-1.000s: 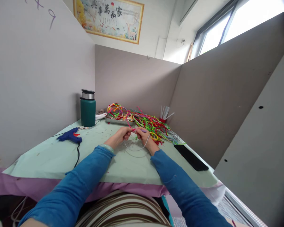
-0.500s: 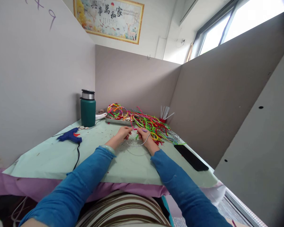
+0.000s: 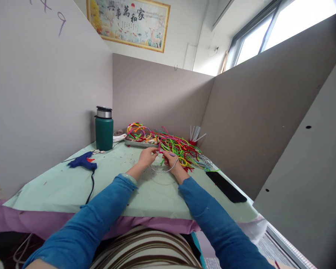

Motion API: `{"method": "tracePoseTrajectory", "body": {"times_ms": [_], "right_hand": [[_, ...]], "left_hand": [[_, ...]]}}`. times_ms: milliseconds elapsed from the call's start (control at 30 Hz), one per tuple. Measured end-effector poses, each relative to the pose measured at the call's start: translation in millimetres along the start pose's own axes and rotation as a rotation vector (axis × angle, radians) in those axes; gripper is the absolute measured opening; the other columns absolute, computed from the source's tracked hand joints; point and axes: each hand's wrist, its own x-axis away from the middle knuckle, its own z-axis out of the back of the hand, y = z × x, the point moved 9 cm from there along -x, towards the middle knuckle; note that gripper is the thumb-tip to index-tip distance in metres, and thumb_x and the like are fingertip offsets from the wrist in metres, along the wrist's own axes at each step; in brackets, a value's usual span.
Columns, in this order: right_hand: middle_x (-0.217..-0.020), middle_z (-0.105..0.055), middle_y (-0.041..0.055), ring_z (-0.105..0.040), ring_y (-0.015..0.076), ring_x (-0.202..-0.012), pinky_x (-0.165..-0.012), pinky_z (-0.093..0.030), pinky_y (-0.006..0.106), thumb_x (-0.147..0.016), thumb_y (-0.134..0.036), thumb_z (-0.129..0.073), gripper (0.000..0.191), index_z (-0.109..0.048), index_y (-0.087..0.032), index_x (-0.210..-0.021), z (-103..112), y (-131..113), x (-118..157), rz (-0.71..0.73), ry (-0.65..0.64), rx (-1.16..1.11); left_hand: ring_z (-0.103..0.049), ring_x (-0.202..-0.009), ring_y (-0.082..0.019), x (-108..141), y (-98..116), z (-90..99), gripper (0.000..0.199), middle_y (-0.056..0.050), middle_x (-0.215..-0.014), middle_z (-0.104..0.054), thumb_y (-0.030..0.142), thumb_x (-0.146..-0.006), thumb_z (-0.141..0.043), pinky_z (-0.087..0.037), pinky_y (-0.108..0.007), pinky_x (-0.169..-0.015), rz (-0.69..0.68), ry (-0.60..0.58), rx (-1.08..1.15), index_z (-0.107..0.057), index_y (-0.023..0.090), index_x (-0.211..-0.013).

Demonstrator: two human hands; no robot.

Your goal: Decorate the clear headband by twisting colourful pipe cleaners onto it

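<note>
Over the middle of the table, my left hand [image 3: 148,157] has its fingertips closed at a pink pipe cleaner [image 3: 159,147], whose free end stands upward. My right hand [image 3: 170,160] pinches a thin whitish hoop [image 3: 164,171], like a headband, where the pipe cleaner wraps it. The hoop's lower curve hangs between my hands and passes in front of my right wrist. A small purple piece [image 3: 171,154] shows by my right fingers; what it is I cannot make out. Just behind my right hand lies a heap of coloured pipe cleaners [image 3: 182,144].
A metal tray [image 3: 141,144] holding colourful twisted rings stands at the back. On the left are a green bottle [image 3: 104,133] and a blue glue gun [image 3: 84,161] with its cord. A black flat object [image 3: 226,186] lies at right. Grey panels [image 3: 162,93] enclose the table.
The pink pipe cleaner's free end has swung from leaning left to nearly upright. My left hand has shifted slightly, its fingers reaching further out. My right hand stays almost in place.
</note>
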Motion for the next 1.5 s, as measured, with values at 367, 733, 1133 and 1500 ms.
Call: {"method": "tracePoseTrajectory", "body": {"times_ms": [367, 733, 1133, 1500], "right_hand": [[-0.055, -0.054, -0.0029, -0.036, 0.0052, -0.042, -0.038, -0.022, 0.021, -0.057, -0.043, -0.076, 0.033, -0.060, -0.017, -0.067, -0.2, 1.3, -0.1, -0.008, -0.009, -0.016], [-0.056, -0.053, -0.0023, -0.036, 0.0056, -0.042, -0.039, -0.023, 0.022, -0.060, -0.045, -0.074, 0.031, -0.061, -0.017, -0.067, -3.5, -2.4, 0.8, 0.029, -0.044, 0.030], [-0.059, -0.055, -0.0013, -0.036, 0.0072, -0.044, -0.041, -0.025, 0.024, -0.062, -0.048, -0.072, 0.032, -0.061, -0.018, -0.068, -7.6, -8.6, 4.0, 0.063, -0.075, 0.066], [-0.059, -0.054, -0.0013, -0.037, 0.0076, -0.045, -0.042, -0.025, 0.024, -0.064, -0.047, -0.073, 0.031, -0.063, -0.018, -0.070, -8.3, -9.0, 5.3, 0.083, -0.097, 0.078]], "left_hand": [[-0.060, -0.093, -0.020, 1.1, 1.8, -6.7, 0.024, -0.007, -0.103, -0.069, 0.022, -0.079, -0.060, -0.043, -0.026, -0.087, -0.068, -0.032, -0.069, -0.074, 0.022, -0.099], [-0.062, -0.090, -0.021, -1.2, -1.1, 0.5, 0.012, -0.007, -0.092, -0.071, 0.022, -0.074, -0.066, -0.045, -0.025, -0.080, 0.011, 0.015, 0.011, -0.077, 0.022, -0.080], [-0.041, -0.041, -0.009, 4.3, -15.1, -13.6, 0.023, 0.003, -0.044, -0.050, 0.037, -0.075, -0.065, -0.029, -0.022, -0.044, 0.237, -0.132, 0.310, -0.070, 0.015, -0.071], [-0.030, -0.034, -0.005, 16.2, -12.9, -30.6, 0.033, 0.006, -0.039, -0.040, 0.042, -0.077, -0.065, -0.027, -0.022, -0.039, 0.366, -0.344, 0.629, -0.060, 0.013, -0.064]]}}
